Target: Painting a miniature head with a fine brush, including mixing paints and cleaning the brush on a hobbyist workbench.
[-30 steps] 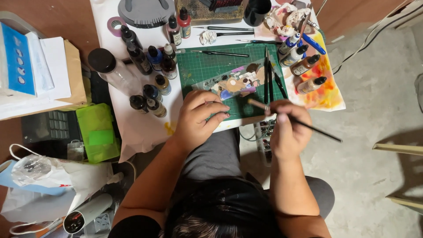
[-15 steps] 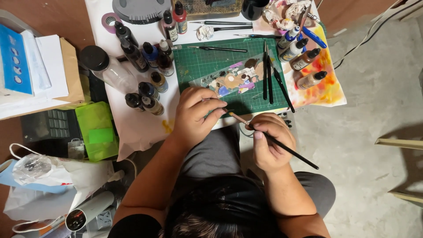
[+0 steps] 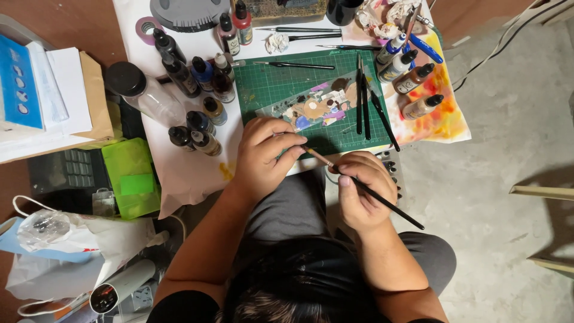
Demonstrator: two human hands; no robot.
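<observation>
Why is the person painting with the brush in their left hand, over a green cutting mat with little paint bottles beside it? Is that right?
Not quite. The head view shows the brush in the right hand; its tip reaches toward the left hand, which is closed on something too small to see. The green cutting mat and the little paint bottles are as you said.

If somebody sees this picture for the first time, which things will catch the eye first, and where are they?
At the centre, the right hand holds a thin black paintbrush whose tip reaches the left hand, closed around something too small to tell. Just above them lies a green cutting mat with a paint-smeared palette sheet. Dark paint bottles crowd the white cloth to its left.
</observation>
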